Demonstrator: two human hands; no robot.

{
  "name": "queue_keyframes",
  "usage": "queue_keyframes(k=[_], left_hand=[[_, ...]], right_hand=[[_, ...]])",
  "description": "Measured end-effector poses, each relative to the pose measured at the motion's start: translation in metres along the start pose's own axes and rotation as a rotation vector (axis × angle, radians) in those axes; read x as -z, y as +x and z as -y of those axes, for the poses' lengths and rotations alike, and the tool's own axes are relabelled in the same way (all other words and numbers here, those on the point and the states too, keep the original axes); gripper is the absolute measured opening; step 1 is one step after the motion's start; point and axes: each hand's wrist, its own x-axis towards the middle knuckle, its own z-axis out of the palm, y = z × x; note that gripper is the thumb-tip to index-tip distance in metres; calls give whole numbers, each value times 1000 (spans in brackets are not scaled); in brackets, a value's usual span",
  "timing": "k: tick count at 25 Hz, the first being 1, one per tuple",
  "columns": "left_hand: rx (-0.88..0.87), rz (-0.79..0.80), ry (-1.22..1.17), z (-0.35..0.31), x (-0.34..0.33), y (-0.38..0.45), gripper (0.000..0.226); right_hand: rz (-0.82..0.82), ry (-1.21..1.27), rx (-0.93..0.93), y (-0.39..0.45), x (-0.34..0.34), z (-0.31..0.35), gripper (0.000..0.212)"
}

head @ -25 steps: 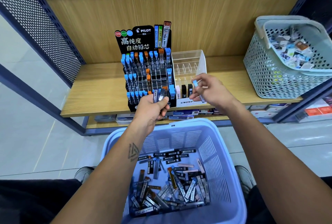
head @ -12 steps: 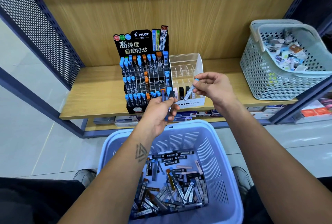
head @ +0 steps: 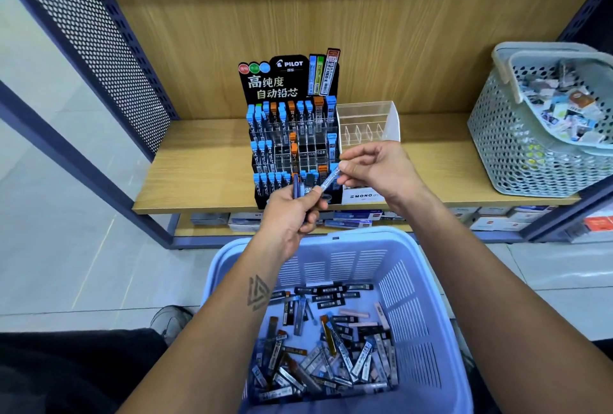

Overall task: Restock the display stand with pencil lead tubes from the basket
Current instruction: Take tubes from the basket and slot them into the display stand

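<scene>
I keep a small bundle of lead tubes [head: 300,185] upright in my left hand [head: 292,214], fingers curled round their lower ends so the caps stick up where I can read them and pick them off one at a time; it saves me a trip down to the basket [head: 428,284] for each piece. My right hand [head: 374,170] pinches a single clear tube with a blue cap [head: 329,178] near its top end, thumb and forefinger clamped on it, the other fingers loosely bent behind. That tube slants down and to the left from my right fingertips, and its lower end reaches the bundle at my left fingers, so I judge I am either drawing it out of the bundle or comparing it with the others; I cannot tell which. The display stand [head: 292,135] sits on the shelf [head: 199,168] just beyond both hands, its front row right behind my left knuckles, with several slots in the middle rows still bare. The main stock of tubes lies loose in the bottom of the basket, below my wrists and well apart from my fingers.
</scene>
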Motion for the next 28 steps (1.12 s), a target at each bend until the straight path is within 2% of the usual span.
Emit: queue_keyframes(k=[4,7,12,14,18,24,28], left_hand=[[-9,-96,-69,-10,36,2,14],[-8,-119,-111,-19,56,-1,19],[-1,-82,-133,-22,68,-6,24],[1,-77,-127,-22,68,-5,24],[-5,-68,-108,-19,66,-1,22],[-5,-37,-52,-12,59,1,26],[43,22,-80,-12,54,-1,25]], right_hand=[[-95,-117,93,8,-22,12,9],[-166,-376,209,17,-30,17,13],[-69,-739,302,25,-42,4,7],[-77,-831,346,24,-43,-6,9],[-129,-918,481,19,-43,-22,10],[-95,-1094,542,20,-49,-39,16],[-146,-1063,557,19,-43,-38,23]])
